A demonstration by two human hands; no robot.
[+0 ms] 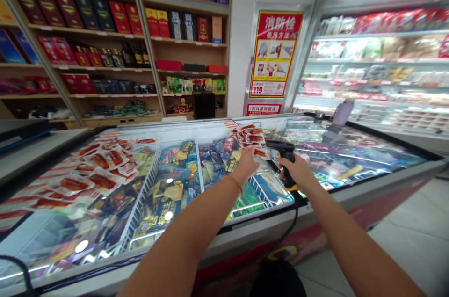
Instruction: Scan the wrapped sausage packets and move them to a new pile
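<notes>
My right hand (297,170) is wrapped round the grip of a black and yellow barcode scanner (283,146), whose head faces left. Close to that head, my left hand (247,162) has its fingers closed at a clear packet of reddish-brown sausage (260,152); part of the grip is hidden. Just beyond lies a pile of similar sausage packets (250,134) on the glass lid of a chest freezer (182,129). A larger spread of these packets (101,161) covers the lid on the left. From the scanner's handle a black cable (293,222) hangs down.
Under the glass are bagged frozen foods (171,194) in white wire baskets. A lilac bottle-like object (342,112) stands on the lid at the right. Shelves of boxed goods (87,11) line the back wall, and an open chilled display (379,63) stands at the right.
</notes>
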